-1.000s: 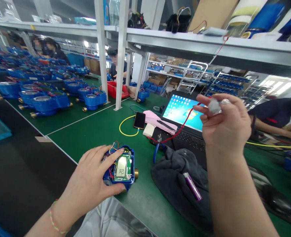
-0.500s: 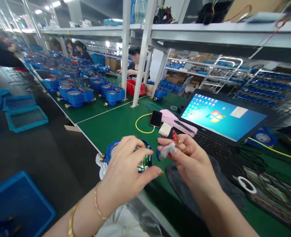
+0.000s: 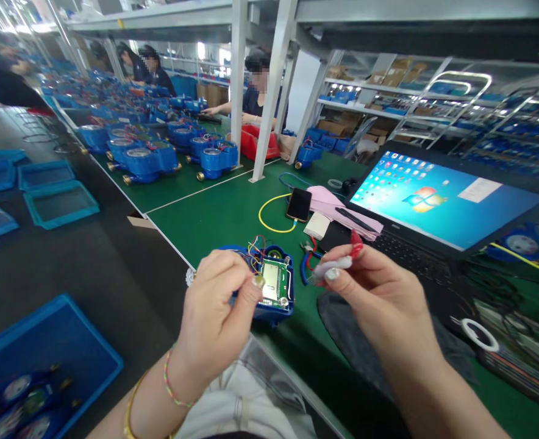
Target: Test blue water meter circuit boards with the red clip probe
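A blue water meter lies on the green bench in front of me, its housing uncovered. Inside it a green circuit board shows, with thin coloured wires rising beside it. Thumb and forefinger of my left hand are pinched together at the meter's left side; whatever is between them is too small to make out. To the right, above the bench, my right hand grips a small whitish plastic bag with a red end. Behind it lie pliers with red and blue handles.
An opened laptop stands at the right, a dark cloth before it. A phone on a yellow cable, a pink cloth and a pen lie behind. Several blue meters fill the far bench. A blue crate holds meters at lower left.
My left hand has drawn back left from over the meter and closed from spread fingers to a pinch, uncovering the circuit board. My right hand has shifted slightly right with the bag.
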{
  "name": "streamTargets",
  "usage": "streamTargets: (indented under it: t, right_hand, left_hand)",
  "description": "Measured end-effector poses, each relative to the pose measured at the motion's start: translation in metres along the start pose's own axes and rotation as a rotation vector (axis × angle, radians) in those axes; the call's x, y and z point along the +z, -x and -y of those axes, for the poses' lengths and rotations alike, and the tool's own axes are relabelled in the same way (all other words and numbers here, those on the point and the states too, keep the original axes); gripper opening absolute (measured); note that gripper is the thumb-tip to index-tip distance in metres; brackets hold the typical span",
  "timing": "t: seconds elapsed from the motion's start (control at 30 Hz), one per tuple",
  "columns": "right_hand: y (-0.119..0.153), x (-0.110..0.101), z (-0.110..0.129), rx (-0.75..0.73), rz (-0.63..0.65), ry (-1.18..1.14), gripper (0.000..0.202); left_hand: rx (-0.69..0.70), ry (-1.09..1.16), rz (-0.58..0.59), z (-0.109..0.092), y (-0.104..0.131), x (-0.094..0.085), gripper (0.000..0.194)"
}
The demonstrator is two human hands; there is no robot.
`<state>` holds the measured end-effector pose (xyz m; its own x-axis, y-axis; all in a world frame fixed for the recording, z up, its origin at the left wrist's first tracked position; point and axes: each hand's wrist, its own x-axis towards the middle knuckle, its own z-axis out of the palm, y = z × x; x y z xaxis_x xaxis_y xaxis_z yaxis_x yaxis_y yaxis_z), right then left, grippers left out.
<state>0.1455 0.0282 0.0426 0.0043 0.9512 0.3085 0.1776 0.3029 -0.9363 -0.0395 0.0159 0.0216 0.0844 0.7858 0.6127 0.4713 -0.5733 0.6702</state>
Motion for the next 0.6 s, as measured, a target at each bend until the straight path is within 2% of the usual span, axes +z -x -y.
streamTargets:
  t: [0.07,0.1,0.13,0.17,0.23,0.27,0.37,0.6]
  right_hand:
    - [0.002,0.004,-0.004,-0.013,0.093,0.058,0.009]
    - [0.003,0.006,-0.006,-0.024,0.140,0.087,0.009]
    - [0.004,0.009,-0.007,-0.043,0.173,0.118,0.009]
    - [0.004,0.012,-0.008,-0.067,0.196,0.155,0.008]
    - [0.005,0.017,-0.009,-0.127,0.224,0.245,0.008]
    - [0.005,0.018,-0.009,-0.155,0.236,0.293,0.007]
    - [0.005,0.021,-0.007,-0.220,0.280,0.407,0.007]
    - [0.007,0.025,-0.003,-0.262,0.296,0.507,0.005]
  left_hand:
    - [0.019,-0.048,-0.049,0.010,0.003,-0.005,0.036]
    - [0.041,-0.090,-0.038,0.015,0.005,-0.005,0.032]
    - [0.064,-0.145,-0.001,0.019,0.007,-0.005,0.023]
    - [0.082,-0.213,0.058,0.023,0.009,-0.005,0.026]
    - [0.105,-0.352,0.175,0.028,0.013,-0.002,0.063]
    - [0.111,-0.405,0.210,0.029,0.015,0.000,0.071]
    - [0.122,-0.459,0.221,0.029,0.021,0.003,0.063]
    - [0.089,-0.389,0.153,0.028,0.026,0.006,0.054]
